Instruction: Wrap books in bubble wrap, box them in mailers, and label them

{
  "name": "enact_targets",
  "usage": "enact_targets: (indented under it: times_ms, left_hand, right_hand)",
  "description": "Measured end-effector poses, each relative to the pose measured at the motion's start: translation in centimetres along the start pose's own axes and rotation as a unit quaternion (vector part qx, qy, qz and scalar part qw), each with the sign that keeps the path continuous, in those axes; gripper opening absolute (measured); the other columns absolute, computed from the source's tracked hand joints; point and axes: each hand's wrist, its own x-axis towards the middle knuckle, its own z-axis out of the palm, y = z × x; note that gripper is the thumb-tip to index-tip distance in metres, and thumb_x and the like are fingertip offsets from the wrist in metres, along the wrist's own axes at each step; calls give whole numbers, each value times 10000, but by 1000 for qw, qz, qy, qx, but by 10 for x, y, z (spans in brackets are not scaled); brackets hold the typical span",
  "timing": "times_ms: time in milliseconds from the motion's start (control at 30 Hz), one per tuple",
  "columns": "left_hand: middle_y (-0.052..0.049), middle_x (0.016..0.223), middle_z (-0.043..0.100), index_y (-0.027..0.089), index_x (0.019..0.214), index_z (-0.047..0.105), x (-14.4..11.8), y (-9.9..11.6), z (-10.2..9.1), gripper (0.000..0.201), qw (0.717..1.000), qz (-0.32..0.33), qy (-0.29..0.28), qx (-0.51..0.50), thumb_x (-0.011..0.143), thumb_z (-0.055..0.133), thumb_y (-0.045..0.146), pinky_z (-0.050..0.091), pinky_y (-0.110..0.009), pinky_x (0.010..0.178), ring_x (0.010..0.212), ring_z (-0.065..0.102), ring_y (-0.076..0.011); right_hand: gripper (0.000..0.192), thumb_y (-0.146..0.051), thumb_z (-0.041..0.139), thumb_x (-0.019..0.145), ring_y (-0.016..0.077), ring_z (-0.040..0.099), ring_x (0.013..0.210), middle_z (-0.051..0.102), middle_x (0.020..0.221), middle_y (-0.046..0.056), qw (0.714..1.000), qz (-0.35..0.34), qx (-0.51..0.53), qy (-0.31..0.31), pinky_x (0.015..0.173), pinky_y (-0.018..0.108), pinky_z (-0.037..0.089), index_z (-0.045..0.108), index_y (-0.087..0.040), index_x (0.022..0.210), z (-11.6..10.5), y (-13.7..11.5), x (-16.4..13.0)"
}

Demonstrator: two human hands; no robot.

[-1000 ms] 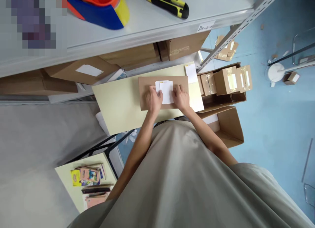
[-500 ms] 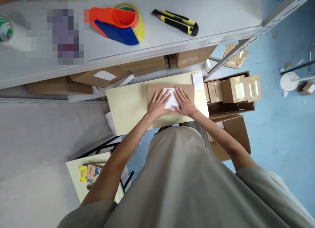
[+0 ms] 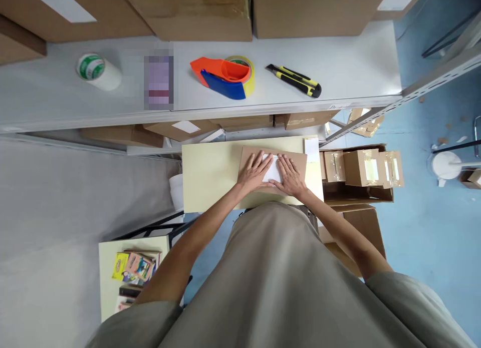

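Both left hand [image 3: 254, 175] at nine o'clock and right hand [image 3: 290, 178] at three o'clock of white sheet [image 3: 272, 169] in head view: flattened after earlier pinching, with fingers outstretched, gripping nothing; apparently smoothing it onto cardboard box [image 3: 301, 162], towards three o'clock on counter [image 3: 210, 178].

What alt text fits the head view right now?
Left hand and right hand rest flat on a white sheet and cardboard package on a cream table; tape dispenser and utility knife lie on the grey shelf above.
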Motion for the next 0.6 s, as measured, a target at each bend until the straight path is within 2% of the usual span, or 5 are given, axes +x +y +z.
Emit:
enact_targets:
  times_ms: [167,300,500,600]
  left_hand:
    - [-146,1949,229,156,1895,196,-1,-4,-6,1110,1000,3,-11,1,1057,679,701,96,-712,1473,1826,110,-473]
    - [-144,1947,236,180,1891,236,0,-6,-9,1049,1000,8,-13,7,1068,689,647,88,-734,1466,1821,126,-481]
    - [-118,1943,259,273,1865,357,-7,8,-4,886,1000,-7,13,-14,1092,706,529,97,-741,1465,1823,148,-461]
    - [-110,1939,268,299,1861,364,-13,13,-1,855,998,-21,31,-44,1096,710,462,74,-745,1465,1825,150,-451]
  right_hand:
    - [989,-746,381,1161,392,158,1835,174,1955,170,1000,3,-26,-13,1489,639,154,217,-95,1888,-5,4,-6]
    - [986,-729,363,1169,394,148,1837,150,1955,182,999,-12,-39,-20,1489,637,136,200,-71,1885,-10,7,-7]
    - [887,-640,344,1198,384,136,1840,163,1954,184,999,11,-37,-27,1487,646,133,247,-75,1875,-11,0,-3]
    - [807,-580,327,1215,381,105,1843,164,1959,164,998,32,-34,-29,1485,661,126,296,-109,1869,-8,-10,-13]
